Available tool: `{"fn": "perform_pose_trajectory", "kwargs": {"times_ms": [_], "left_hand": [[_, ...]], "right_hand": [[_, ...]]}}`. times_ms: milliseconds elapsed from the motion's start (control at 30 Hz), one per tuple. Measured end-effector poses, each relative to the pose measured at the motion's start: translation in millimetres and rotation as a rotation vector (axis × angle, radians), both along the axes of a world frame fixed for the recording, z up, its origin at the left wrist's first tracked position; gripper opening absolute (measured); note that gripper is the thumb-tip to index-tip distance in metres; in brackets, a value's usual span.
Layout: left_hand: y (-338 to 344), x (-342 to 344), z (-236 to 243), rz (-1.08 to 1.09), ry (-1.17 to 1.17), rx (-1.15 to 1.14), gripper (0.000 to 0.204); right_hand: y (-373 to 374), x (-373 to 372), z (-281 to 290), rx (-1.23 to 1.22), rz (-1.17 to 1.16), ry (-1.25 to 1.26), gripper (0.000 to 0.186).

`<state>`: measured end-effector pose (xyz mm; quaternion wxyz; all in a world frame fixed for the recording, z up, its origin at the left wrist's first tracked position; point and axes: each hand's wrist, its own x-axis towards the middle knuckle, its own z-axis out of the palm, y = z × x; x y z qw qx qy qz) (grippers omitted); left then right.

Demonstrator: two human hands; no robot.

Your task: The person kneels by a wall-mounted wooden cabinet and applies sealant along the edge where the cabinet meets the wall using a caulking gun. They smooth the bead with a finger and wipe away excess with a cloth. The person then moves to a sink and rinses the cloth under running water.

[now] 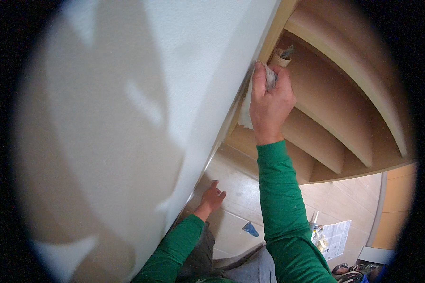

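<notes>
My right hand (pixel 273 101) is closed on a crumpled whitish wad (pixel 270 78), which could be paper or cloth. It is held up against the narrow wooden edge where the shelf unit (pixel 335 99) meets the white wall (pixel 189 70). A pale torn strip (pixel 246 111) hangs along that edge, partly behind the hand. Just beyond my fingers is a small tan roll (pixel 281 58) with something greyish sticking out. Lower down, my left hand (pixel 213 197) is beside the foot of the wall, index finger stretched out and the others partly bent, with nothing visible in it.
On the tiled floor (pixel 236 203) lies a small blue scraper-like piece (pixel 250 229). To the right, a nozzled tube (pixel 314 219) and scraps rest on a printed sheet (pixel 337 238). An orange-brown wooden panel (pixel 399 207) stands at the far right. Patterned fabric (pixel 359 272) shows at bottom right.
</notes>
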<state>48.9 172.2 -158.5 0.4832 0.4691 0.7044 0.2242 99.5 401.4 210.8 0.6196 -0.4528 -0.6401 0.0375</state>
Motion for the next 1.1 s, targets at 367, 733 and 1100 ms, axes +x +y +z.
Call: {"fn": "perform_pose_trajectory", "kwargs": {"times_ms": [367, 733, 1100], "left_hand": [[-1, -1, -12, 0.016, 0.0, 0.006, 0.075], [2, 3, 1, 0.042, -0.001, 0.043, 0.072], [67, 30, 183, -0.053, 0.595, 0.73, 0.083]], "right_hand": [[-8, -2, -13, -0.096, 0.007, -0.014, 0.03], [-83, 75, -157, -0.568, 0.076, -0.193, 0.035], [-397, 237, -349, -1.263, 0.035, -0.148, 0.041]]}}
